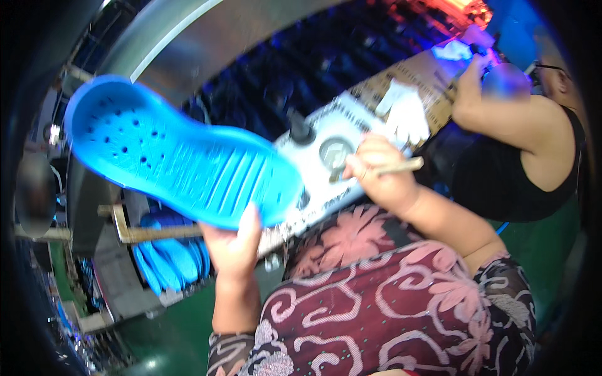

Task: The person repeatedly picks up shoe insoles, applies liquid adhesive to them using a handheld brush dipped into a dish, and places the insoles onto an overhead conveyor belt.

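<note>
A bright blue shoe sole (235, 178) with small holes at its far end and ridges across its middle is tilted up in front of me at the left. My left hand (233, 247) grips its near end, thumb on the upper face. My right hand (384, 168) is closed around the thin wooden handle of a tool, perhaps a brush (404, 167). Its working end points toward a small round dish (336, 155) on a pale board (326, 128); I cannot tell whether it touches the dish. A black knob-like piece (301, 130) stands beside the dish.
White gloves (406, 114) lie past my right hand, by a strip of cardboard (420, 78). Several blue soles (170, 260) are stacked at the lower left, beside a wooden bar (160, 234). A large metal edge (182, 50) curves behind. A co-worker (523, 138) is at the right.
</note>
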Available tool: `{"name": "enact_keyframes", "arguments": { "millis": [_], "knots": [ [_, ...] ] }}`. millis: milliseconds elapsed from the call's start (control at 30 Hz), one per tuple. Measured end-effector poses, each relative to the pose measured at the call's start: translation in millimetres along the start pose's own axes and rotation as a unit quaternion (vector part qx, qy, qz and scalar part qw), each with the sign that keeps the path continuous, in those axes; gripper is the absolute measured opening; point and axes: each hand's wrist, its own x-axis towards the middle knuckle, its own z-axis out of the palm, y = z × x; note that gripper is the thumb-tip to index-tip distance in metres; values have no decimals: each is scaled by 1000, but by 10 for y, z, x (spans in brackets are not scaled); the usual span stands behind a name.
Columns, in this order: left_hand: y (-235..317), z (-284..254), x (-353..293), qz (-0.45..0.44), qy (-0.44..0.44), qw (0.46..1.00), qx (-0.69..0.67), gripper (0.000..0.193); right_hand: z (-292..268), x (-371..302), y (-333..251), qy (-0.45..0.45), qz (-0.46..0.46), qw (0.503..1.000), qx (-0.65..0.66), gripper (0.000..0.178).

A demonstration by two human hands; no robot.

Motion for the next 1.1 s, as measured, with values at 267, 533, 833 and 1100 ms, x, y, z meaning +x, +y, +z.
{"name": "enact_keyframes", "arguments": {
  "millis": [267,533,833,1100],
  "knots": [
    [818,822,696,-284,-450,830,-167,75,-362,-335,284,46,96,994,2,24],
    [1212,2786,2058,-256,-311,801,-444,77,-518,-479,312,97,180,976,70,25],
    [-105,1227,811,-313,-375,849,-200,58,-414,-607,464,68,322,936,127,34],
    [-981,-1518,-1032,-434,192,880,-40,61,37,-470,483,3,335,919,207,36]
  ]
}}
